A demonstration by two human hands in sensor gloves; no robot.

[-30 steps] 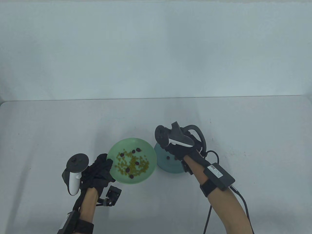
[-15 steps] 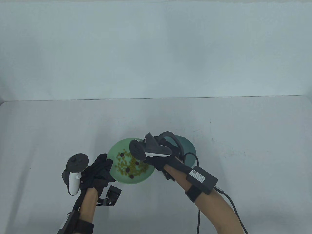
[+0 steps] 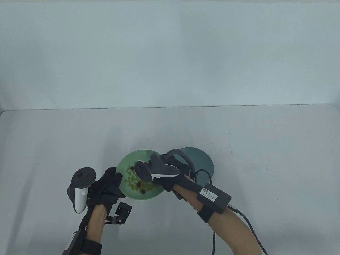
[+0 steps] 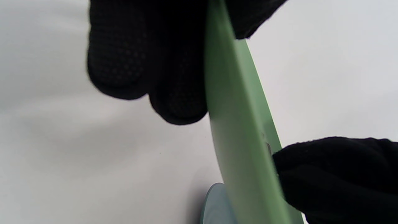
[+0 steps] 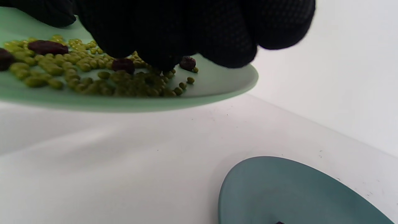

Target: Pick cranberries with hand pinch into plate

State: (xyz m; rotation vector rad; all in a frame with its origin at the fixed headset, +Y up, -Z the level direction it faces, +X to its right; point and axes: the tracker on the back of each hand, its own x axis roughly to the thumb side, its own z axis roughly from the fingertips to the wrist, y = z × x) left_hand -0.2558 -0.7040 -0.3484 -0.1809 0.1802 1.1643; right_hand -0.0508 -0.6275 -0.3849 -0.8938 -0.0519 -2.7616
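- Fingers [image 4: 149, 62] of our left hand [image 3: 106, 187] gripped the green plate [image 3: 124, 166] by its rim.
- Our right hand [image 3: 172, 178] reached among cranberries [image 5: 47, 47] and green beans [image 5: 77, 81]; whether it pinched one, we couldn't tell.
- Farther right sat the teal plate [image 3: 202, 159].

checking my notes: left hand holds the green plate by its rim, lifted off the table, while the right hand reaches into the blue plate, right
Not quite. The right hand reaches into the green plate, fingers down among the peas and cranberries, as the right wrist view shows. The blue plate sits beside it. The left hand does hold the green plate's rim.
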